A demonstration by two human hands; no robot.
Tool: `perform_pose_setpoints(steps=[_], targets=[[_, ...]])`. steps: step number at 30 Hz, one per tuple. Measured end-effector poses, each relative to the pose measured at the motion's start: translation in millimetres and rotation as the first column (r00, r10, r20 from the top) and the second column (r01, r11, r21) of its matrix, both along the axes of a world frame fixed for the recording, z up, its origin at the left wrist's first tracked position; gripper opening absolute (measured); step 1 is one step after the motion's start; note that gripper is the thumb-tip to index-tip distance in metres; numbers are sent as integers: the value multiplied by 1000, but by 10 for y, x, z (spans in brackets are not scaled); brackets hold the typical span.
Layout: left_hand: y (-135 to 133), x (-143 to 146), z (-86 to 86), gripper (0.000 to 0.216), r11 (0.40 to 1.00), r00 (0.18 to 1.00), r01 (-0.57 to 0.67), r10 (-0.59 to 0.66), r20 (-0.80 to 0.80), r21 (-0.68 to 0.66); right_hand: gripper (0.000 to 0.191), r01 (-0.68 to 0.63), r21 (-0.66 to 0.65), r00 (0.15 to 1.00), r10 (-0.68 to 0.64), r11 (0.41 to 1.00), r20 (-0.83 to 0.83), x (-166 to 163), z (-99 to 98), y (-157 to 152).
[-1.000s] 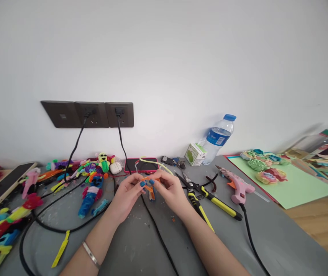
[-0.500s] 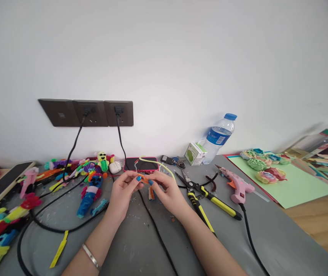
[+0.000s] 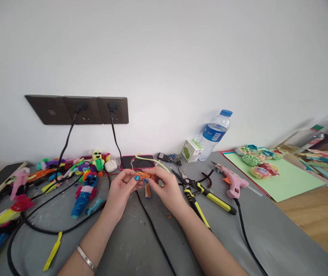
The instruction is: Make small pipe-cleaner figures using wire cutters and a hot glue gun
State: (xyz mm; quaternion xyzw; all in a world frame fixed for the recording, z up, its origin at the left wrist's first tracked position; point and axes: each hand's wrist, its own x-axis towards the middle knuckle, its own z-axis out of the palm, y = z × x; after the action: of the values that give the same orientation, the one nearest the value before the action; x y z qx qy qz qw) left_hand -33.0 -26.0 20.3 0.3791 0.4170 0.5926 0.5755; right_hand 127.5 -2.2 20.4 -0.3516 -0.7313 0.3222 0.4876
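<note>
1 fuzzy orange piece (image 3: pixel 142 176) sits between the fingertips of the left hand (image 3: pixel 120 193) and the right hand (image 3: pixel 166 189), above the counter (image 3: pixel 141 245); we log both hands as pinching it, the left at its left end, the right at its right. Long axis runs roughly left to right, bridging the fingertips; with 2 hands in contact, we rank neither as nearer. 1 orange-and-blue strip (image 3: pixel 148 191) points downward just below the fingers; whether it joins the piece, we cannot tell. Labels: a bottle (image 3: pixel 208 147) leans near the wall, its blue label (image 3: pixel 214 132) showing pale ring-like marks and a white patch, lettering unread. Small box (image 3: pixel 192 150) beside it: green print, too small for us. Yellow tag (image 3: pixel 53 251), lower left: we find its marks illegible.
</note>
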Motion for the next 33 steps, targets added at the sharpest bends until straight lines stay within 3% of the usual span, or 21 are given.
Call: perform_pose_setpoints(steps=[5, 9, 12, 19, 27, 33], targets=[[14, -28, -24, 27, 992, 980, -4, 29, -196, 130, 21, -6, -63, 1000, 5, 998, -26, 1, 23, 2], [15, -73, -49, 16, 945, 909, 21, 117, -401, 325, 19, -35, -115, 999, 32, 993, -33, -4, 18, 3], [5, -96, -52, 15, 927, 861, 41, 157, -485, 372, 20, -51, -145, 998, 45, 988, -44, -3, 12, 5], [47, -115, -59, 5, 895, 860, 33, 201, -468, 446, 21, -72, -128, 997, 68, 989, -39, 0, 33, 6], [84, -122, -140, 5, 906, 891, 38, 160, -424, 422, 21, -49, -119, 999, 46, 992, -28, 19, 14, 28], [70, -104, -119, 7, 913, 875, 32, 172, -453, 407, 15, -38, -216, 986, 2, 976, -165, -1, -2, 39]])
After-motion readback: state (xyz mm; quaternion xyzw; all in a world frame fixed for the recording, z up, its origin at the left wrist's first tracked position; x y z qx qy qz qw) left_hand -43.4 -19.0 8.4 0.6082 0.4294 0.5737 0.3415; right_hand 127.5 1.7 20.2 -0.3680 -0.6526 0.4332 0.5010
